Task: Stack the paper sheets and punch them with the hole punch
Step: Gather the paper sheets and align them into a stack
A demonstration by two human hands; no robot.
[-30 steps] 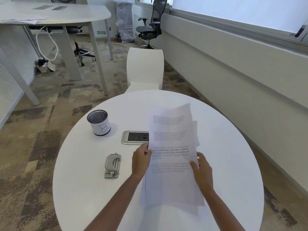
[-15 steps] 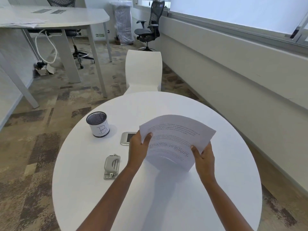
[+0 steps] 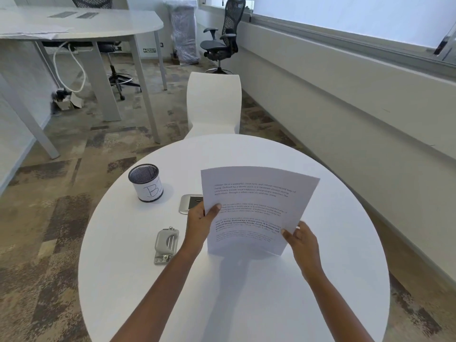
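A stack of printed paper sheets (image 3: 254,206) stands upright on its bottom edge on the round white table (image 3: 345,243), bowed slightly. My left hand (image 3: 199,223) grips the stack's left edge and my right hand (image 3: 299,239) grips its lower right edge. The grey metal hole punch (image 3: 166,245) lies flat on the table to the left of my left hand, apart from the paper.
A mesh pen cup (image 3: 146,182) labelled B stands at the table's left rear. A silver socket plate (image 3: 190,203) is set into the tabletop, partly behind the paper. A white chair (image 3: 213,104) stands beyond the table. A grey desk (image 3: 81,23) is far left.
The sheets lay loosely fanned and nearly flat a second ago. Both hands have raised them upright and gathered them into one aligned stack resting on its bottom edge.
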